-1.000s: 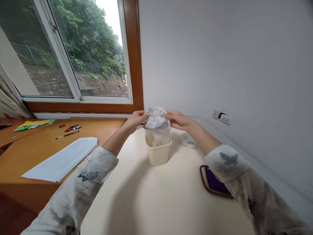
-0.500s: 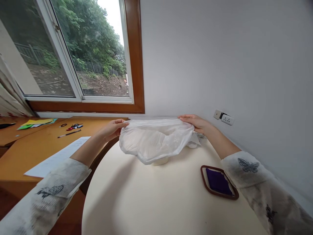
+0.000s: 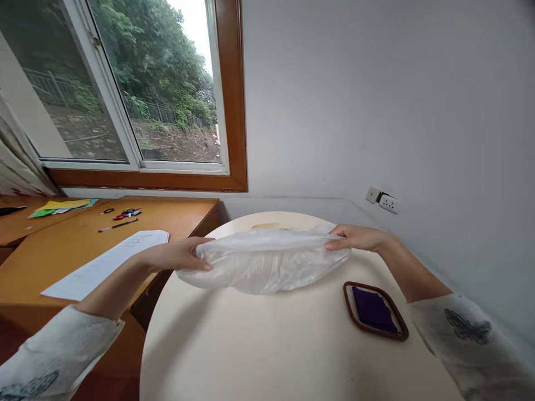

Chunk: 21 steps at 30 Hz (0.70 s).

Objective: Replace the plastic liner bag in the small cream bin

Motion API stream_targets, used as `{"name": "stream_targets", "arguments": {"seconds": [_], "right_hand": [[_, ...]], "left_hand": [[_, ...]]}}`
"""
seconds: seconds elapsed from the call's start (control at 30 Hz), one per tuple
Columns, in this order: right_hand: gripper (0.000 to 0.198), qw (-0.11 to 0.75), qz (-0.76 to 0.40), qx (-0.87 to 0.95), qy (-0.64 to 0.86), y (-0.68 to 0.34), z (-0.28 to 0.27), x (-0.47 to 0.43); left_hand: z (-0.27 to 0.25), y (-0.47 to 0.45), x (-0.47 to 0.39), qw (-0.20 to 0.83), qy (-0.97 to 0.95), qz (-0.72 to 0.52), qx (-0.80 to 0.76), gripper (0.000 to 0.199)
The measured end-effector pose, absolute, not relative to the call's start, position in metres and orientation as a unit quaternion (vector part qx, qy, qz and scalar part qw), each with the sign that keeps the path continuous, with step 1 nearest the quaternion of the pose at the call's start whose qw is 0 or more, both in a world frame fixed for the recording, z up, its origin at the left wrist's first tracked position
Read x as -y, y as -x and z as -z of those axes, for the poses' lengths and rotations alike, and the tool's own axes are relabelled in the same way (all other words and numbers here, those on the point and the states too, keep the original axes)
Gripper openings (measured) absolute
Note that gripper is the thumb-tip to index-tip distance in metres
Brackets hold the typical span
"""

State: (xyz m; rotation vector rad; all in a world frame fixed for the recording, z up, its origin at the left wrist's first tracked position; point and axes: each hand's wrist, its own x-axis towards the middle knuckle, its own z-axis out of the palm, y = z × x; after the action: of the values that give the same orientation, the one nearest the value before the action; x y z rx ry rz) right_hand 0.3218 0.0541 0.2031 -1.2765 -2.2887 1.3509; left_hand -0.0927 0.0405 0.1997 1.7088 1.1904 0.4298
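A thin, translucent white plastic bag (image 3: 267, 264) is stretched sideways between my two hands, low over the far half of the round cream table (image 3: 267, 345). My left hand (image 3: 184, 256) grips the left end of the bag, thumb and fingers closed on the film. At the right end, my right hand (image 3: 355, 238) pinches the bag near its upper edge. Behind the bag, a pale yellowish rim (image 3: 267, 225) of some object shows; the rest of it is hidden.
Near the table's right side lies a brown-framed tray (image 3: 349, 306) with a folded purple cloth (image 3: 374, 309). A wooden desk (image 3: 184, 209) on the left bears paper sheets (image 3: 112, 262), a pen (image 3: 118, 225) and keys (image 3: 127, 213). The wall holds a socket (image 3: 389, 203).
Both hands have come lower and farther apart, drawing the bag down and wider. Its hanging front is flatter, and a yellowish rim now shows behind it.
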Motion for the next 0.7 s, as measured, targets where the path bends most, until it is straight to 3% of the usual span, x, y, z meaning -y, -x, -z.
{"name": "stream_targets", "arguments": {"seconds": [0.1,0.23,0.33,0.5,0.6,0.7], "right_hand": [[0.030,0.019,-0.470,0.784,0.404,-0.323,-0.189,-0.045],[0.023,0.005,-0.485,0.781,0.393,-0.320,-0.174,-0.043],[0.023,0.103,-0.495,0.758,0.411,-0.320,-0.169,-0.049],[0.023,0.373,-0.549,0.588,0.462,-0.321,-0.161,-0.077],[0.019,0.449,-0.539,0.505,0.503,-0.314,-0.152,-0.104],[0.015,0.470,-0.510,0.469,0.547,-0.304,-0.139,-0.135]], "left_hand": [[-0.189,0.095,-0.031,0.507,-0.744,-0.003,-0.435,0.026],[-0.176,0.091,-0.030,0.520,-0.748,0.001,-0.413,0.019],[-0.176,0.090,-0.037,0.486,-0.748,-0.109,-0.439,0.020],[-0.180,0.092,-0.063,0.478,-0.675,-0.287,-0.484,0.023],[-0.175,0.085,-0.087,0.521,-0.598,-0.368,-0.485,0.027],[-0.163,0.071,-0.118,0.521,-0.545,-0.424,-0.502,0.030]]}}
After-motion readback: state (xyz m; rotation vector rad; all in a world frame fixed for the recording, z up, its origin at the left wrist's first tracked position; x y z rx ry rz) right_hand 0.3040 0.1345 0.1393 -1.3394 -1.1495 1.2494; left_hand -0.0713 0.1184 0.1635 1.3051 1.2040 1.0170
